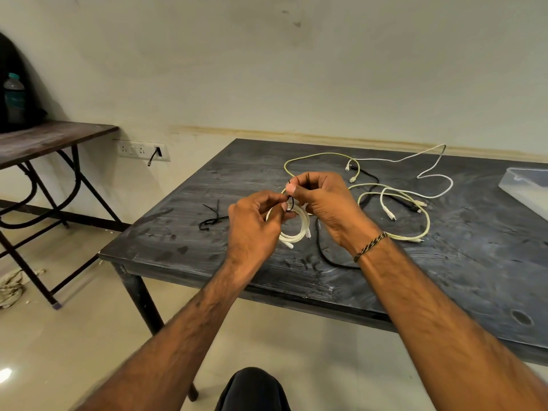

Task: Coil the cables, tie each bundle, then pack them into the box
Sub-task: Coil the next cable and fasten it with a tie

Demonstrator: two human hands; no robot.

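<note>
Leftmost, at nine o'clock from the hands, spare black ties (212,220) lie in a small heap on the dark table (474,262). Next, the left hand (255,229) has its fingers curled round the coiled white cable (296,232), held just above the tabletop, thumb and forefinger pinching a thin black tie (291,202) that loops over the coil. Immediately at two o'clock from it, the right hand (321,200) pinches the tie's upper end between thumb and forefinger, the other fingers curled. Beyond, from twelve to three o'clock, loose cables (415,203) sprawl uncoiled: pale yellow, white and black ones crossing each other. Farthest right, at the table's three o'clock edge, sits the clear plastic box (527,185).
</note>
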